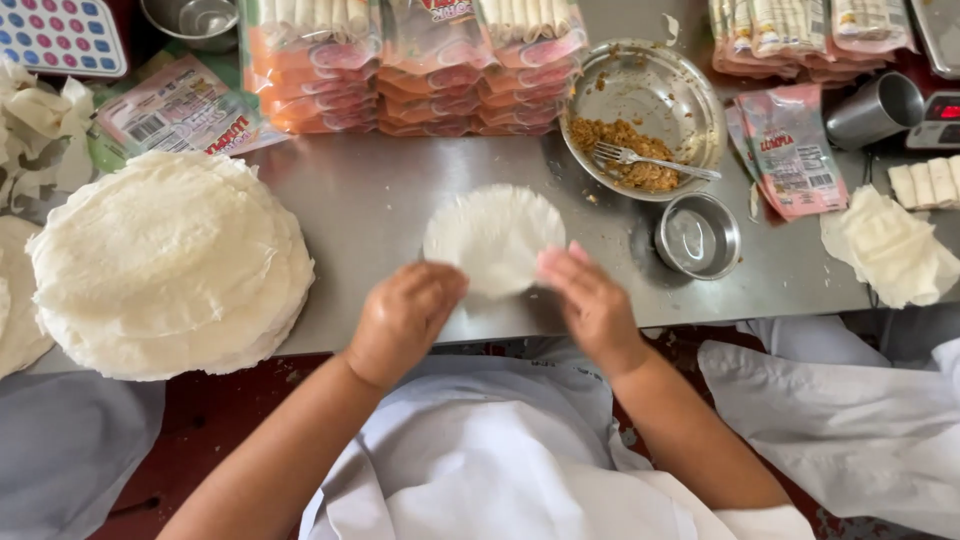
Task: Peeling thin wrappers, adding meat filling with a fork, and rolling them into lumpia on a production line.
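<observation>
The round wrapper (493,238) lies flat just beyond both hands; left hand (403,318) and right hand (592,305) apparently pinch its near edge, equally close.

Stacks of clear filled packages (415,70) with orange and red bands line the far side of the counter (380,200). More such stacks (805,40) sit far right. A flat pink-and-white empty package (180,110) lies far left, another (792,150) right. A scale's red-lit screen (945,112) shows at the right edge.
</observation>
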